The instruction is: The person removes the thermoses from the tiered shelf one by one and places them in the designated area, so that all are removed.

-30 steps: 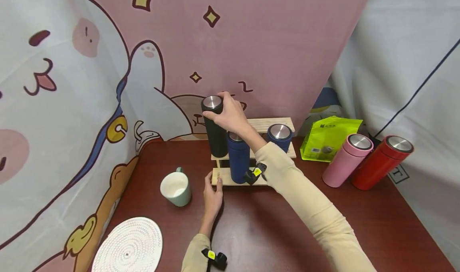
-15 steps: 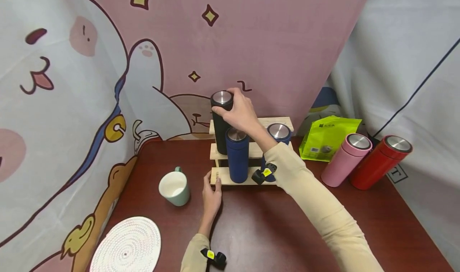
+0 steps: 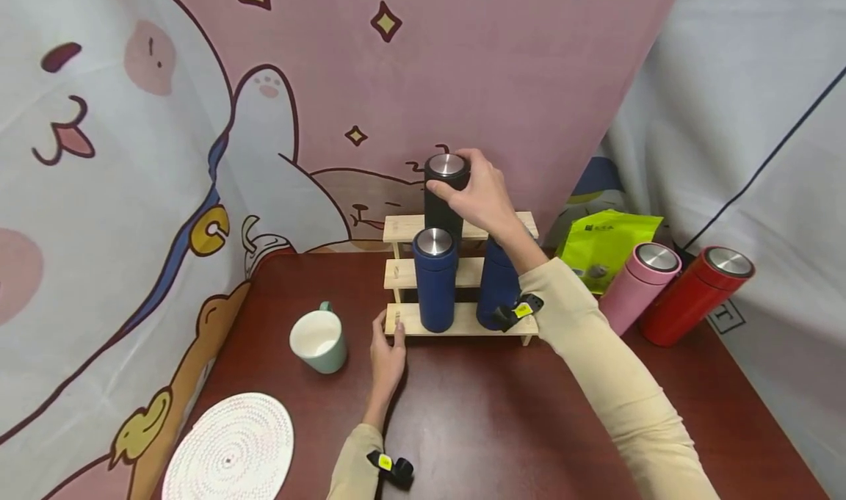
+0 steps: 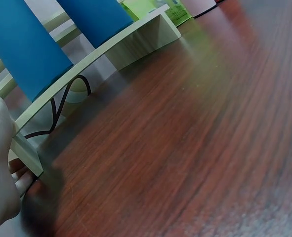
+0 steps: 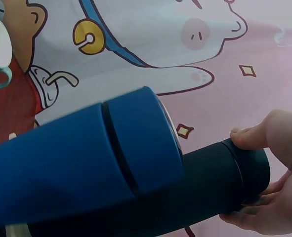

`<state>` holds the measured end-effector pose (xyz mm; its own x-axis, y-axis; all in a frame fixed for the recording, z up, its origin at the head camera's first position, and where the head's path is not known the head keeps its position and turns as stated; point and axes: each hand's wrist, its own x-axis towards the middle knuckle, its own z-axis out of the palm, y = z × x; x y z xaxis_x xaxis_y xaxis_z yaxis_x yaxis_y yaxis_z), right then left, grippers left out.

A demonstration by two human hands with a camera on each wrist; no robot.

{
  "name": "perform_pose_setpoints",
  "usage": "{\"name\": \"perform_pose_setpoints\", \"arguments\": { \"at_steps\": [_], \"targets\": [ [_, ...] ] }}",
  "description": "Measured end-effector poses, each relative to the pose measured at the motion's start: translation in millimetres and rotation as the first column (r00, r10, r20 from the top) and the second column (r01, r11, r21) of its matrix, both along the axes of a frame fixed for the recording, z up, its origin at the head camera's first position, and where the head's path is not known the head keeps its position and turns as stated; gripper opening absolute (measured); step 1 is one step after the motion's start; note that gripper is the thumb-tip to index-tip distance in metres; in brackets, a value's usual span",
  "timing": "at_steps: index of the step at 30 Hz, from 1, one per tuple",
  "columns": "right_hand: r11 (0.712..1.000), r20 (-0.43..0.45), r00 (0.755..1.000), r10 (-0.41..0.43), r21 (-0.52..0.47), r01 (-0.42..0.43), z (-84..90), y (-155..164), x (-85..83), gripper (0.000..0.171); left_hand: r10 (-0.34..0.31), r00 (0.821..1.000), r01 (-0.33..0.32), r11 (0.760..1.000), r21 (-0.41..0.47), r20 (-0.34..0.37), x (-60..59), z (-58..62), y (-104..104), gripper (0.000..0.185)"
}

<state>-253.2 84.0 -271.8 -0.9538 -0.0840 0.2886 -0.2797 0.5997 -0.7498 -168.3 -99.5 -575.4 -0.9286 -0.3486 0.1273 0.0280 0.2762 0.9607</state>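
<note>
My right hand [image 3: 485, 199] grips a black thermos flask [image 3: 441, 206] around its steel-topped lid, thumb on the near side. The flask stands upright behind a blue thermos flask [image 3: 436, 294], which hides its lower part. In the right wrist view the dark flask [image 5: 205, 182] reaches into the fingers, partly behind the blue one. A three-step wooden rack [image 3: 465, 322] bears this blue flask and a second blue flask [image 3: 496, 287] on its lowest step. At the left end of that step, my left hand [image 3: 387, 357] holds the wood between thumb and fingers.
A pale green mug [image 3: 320, 342] and a round white woven mat [image 3: 228, 448] lie to the left. To the right stand a lime-green bag [image 3: 604, 243], a pink flask [image 3: 637, 287] and a red flask [image 3: 694, 298]. A patterned cloth hangs behind the rack.
The right hand has carried the black flask rightward, from the rack's left end to behind the left blue flask. The left hand has kept its hold on the rack.
</note>
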Motion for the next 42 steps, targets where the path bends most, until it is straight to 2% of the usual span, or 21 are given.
{"name": "perform_pose_setpoints", "arguments": {
  "at_steps": [11, 16, 32, 42],
  "targets": [
    [0.999, -0.048, 0.998, -0.039, 0.006, 0.040, -2.1, 39.4, 5.0, 0.074, -0.012, 1.000, 0.011, 1.000, 0.009, 0.024, 0.3, -1.9, -0.1, 0.049],
    [0.998, -0.075, 0.996, -0.056, -0.008, 0.056, -3.2, 56.0, 7.0, 0.072, -0.008, 1.000, 0.008, 1.000, 0.010, 0.014, 0.5, -2.0, 0.8, 0.049],
    [0.984, -0.049, 0.984, -0.173, 0.034, 0.174, 1.8, 103.4, 23.0, 0.077, 0.008, 1.000, -0.008, 1.000, 0.010, 0.021, 2.1, -4.0, 2.1, 0.048],
    [0.976, -0.044, 0.977, -0.210, 0.043, 0.212, 8.9, 136.5, 30.5, 0.079, 0.017, 1.000, -0.017, 1.000, 0.021, 0.014, 2.8, -1.8, 3.7, 0.047]
  ]
}}
